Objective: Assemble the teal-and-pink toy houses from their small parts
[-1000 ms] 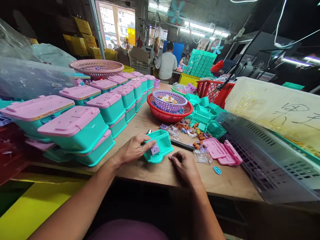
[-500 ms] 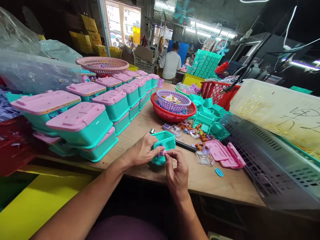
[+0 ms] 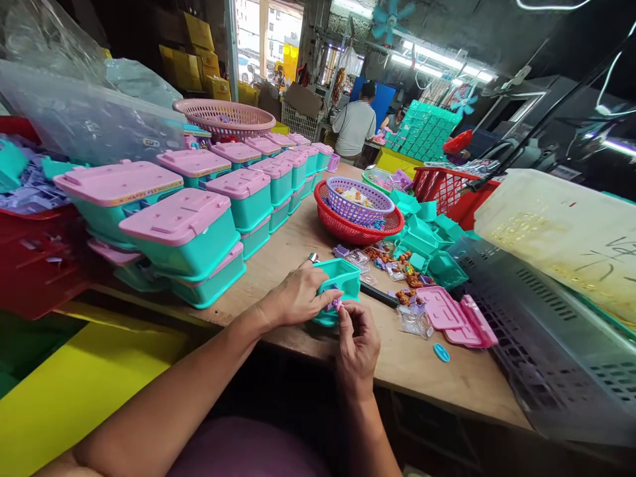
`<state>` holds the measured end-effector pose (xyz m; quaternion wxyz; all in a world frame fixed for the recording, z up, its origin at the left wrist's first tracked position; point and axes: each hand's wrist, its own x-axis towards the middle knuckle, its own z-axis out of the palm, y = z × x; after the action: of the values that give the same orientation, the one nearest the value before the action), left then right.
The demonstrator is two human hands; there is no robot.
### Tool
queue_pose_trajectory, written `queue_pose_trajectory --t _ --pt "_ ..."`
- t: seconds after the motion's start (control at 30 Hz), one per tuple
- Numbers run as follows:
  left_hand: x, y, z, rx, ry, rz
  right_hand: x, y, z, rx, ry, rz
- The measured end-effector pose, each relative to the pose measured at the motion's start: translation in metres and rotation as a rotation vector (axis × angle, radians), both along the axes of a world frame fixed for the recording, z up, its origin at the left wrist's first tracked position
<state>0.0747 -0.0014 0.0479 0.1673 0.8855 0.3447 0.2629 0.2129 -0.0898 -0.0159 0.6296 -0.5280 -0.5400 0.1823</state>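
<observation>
Busy workshop bench here, wooden surface [image 3: 447, 371] packed with stuff. Far left there's a red crate [image 3: 34, 258] and a double row of finished boxes [image 3: 183, 232], teal with pink lids, stacked two high and running back toward a pink basket [image 3: 223, 118].

Middle of the view is the action. Left hand [image 3: 298, 295] is closed around the near end of an open teal box [image 3: 340, 278] sitting at the front of the surface, thumb pressing toward a little purple clip [image 3: 338, 305] on its front wall. Right hand [image 3: 358, 344] comes up from below, fingertips pinching that same clip, so a narrow grip on both sides.

My take: brace the box hard with the left so it doesn't skate, keep the clip square to its slot, and push with thumb pressure rather than twisting.

Right of that: a red basket [image 3: 348, 232] with a purple basket [image 3: 358, 205] inside, loose teal boxes [image 3: 427, 232], tiny toy bits, pink lids [image 3: 454, 315] and a grey crate [image 3: 546, 331].
</observation>
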Motion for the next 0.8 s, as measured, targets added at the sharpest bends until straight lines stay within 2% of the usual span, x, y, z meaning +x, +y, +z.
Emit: queue_pose_trajectory --t 0.23,0.67,0.8 --pt "0.005 -0.006 0.005 -0.004 0.108 0.071 0.003 0.0 -0.001 0.028 -0.096 -0.047" --pt "0.012 -0.016 0.004 0.013 0.112 0.132 0.007 0.0 -0.002 0.089 -0.259 -0.147" --pt "0.015 -0.018 0.001 0.012 0.104 0.15 0.01 -0.003 -0.004 0.049 -0.209 -0.113"
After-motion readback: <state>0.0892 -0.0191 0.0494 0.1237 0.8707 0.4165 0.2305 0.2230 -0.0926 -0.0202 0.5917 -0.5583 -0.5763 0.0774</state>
